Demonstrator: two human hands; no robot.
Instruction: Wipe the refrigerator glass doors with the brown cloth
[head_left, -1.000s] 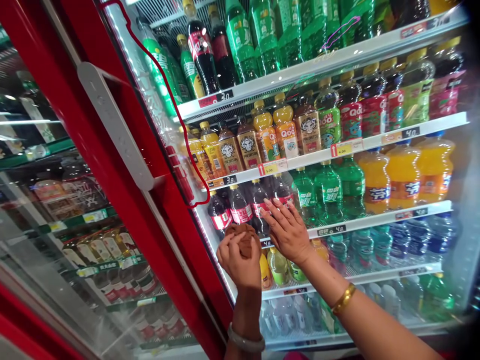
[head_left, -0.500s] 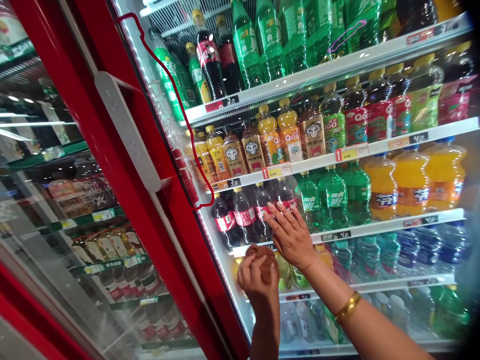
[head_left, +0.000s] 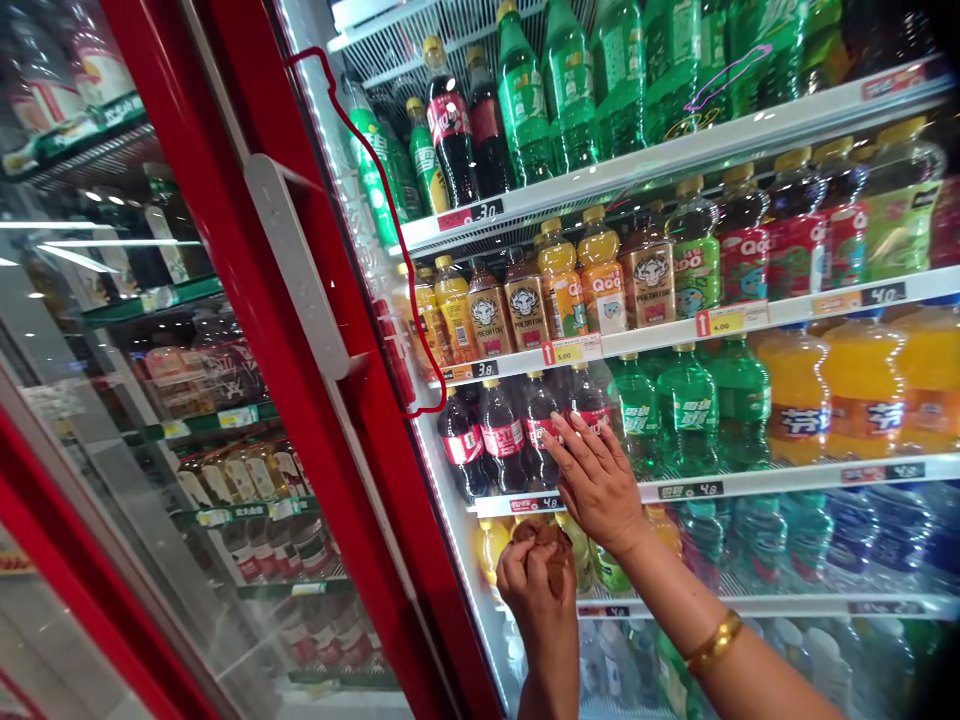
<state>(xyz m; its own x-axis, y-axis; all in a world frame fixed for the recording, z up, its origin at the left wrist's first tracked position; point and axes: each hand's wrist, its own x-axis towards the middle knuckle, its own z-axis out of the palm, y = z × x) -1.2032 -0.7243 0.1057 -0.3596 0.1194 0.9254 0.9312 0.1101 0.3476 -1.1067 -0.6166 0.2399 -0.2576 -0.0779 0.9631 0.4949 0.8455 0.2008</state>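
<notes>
My right hand [head_left: 600, 485], with a gold bangle [head_left: 714, 642] on the wrist, is stretched flat with fingers apart in front of the cola bottles [head_left: 500, 435]. I cannot tell whether it touches a bottle or glass in front of the shelf. Below and left of it, my left hand [head_left: 534, 600] is closed around a crumpled brown cloth [head_left: 558, 556]. That cloth is just under the white shelf edge [head_left: 517, 503], in front of yellow drink bottles [head_left: 491, 545]. Green soda bottles [head_left: 688, 415] stand right of my right hand.
A red door frame [head_left: 330, 450] with a grey handle [head_left: 296, 265] slants along the left. Beyond it, another glass-fronted cooler holds bottles [head_left: 225, 480]. Orange soda bottles [head_left: 795, 400] fill the right. A thin red line [head_left: 397, 220] runs down the left side.
The whole scene has shifted right in view, a little downward at the lower part. Both hands stay near the same bottles, the left still gripping the brown cloth.
</notes>
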